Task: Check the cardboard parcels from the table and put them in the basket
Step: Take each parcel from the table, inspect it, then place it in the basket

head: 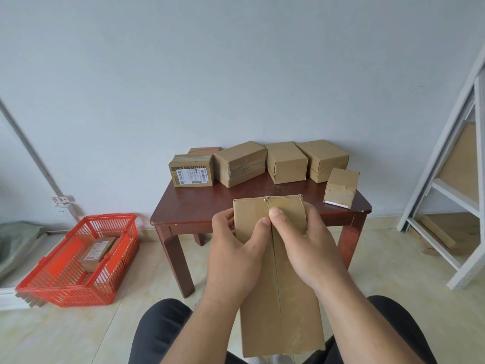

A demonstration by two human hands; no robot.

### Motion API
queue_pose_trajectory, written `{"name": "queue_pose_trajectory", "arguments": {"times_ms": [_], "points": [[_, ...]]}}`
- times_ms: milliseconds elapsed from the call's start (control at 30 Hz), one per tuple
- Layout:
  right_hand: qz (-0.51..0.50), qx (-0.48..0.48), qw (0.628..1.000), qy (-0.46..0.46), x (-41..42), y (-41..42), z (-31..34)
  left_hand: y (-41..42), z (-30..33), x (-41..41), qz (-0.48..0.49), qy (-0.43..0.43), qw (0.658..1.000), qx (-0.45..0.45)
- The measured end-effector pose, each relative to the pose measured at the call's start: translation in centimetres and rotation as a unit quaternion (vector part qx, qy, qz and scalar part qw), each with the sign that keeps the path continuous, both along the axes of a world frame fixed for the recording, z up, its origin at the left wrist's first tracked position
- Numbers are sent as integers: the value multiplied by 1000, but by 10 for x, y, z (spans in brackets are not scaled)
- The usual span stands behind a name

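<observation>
I hold a long taped cardboard parcel upright over my lap, in front of the table. My left hand grips its left side and my right hand grips its right side; both thumbs press on the taped centre seam near the top. Several more cardboard parcels stand along the back of the dark red wooden table, among them a labelled one at the left and a small one at the right edge. The red plastic basket sits on the floor at the left with one labelled parcel inside.
A white metal shelf frame with cardboard on its lower level stands at the right. A grey bag lies behind the basket at the far left. A pipe runs down the wall. My knees show at the bottom.
</observation>
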State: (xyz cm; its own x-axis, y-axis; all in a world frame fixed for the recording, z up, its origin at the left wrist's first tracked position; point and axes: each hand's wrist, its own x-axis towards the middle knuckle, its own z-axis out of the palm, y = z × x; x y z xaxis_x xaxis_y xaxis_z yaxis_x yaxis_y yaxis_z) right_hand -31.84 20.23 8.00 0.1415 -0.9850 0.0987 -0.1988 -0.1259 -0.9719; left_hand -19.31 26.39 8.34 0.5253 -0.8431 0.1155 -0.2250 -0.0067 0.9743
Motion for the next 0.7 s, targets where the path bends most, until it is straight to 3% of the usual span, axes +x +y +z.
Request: {"name": "queue_pose_trajectory", "arguments": {"times_ms": [700], "points": [[-10, -18, 1000, -14, 7, 11, 9, 2, 6, -8, 31, -12, 999, -22]]}}
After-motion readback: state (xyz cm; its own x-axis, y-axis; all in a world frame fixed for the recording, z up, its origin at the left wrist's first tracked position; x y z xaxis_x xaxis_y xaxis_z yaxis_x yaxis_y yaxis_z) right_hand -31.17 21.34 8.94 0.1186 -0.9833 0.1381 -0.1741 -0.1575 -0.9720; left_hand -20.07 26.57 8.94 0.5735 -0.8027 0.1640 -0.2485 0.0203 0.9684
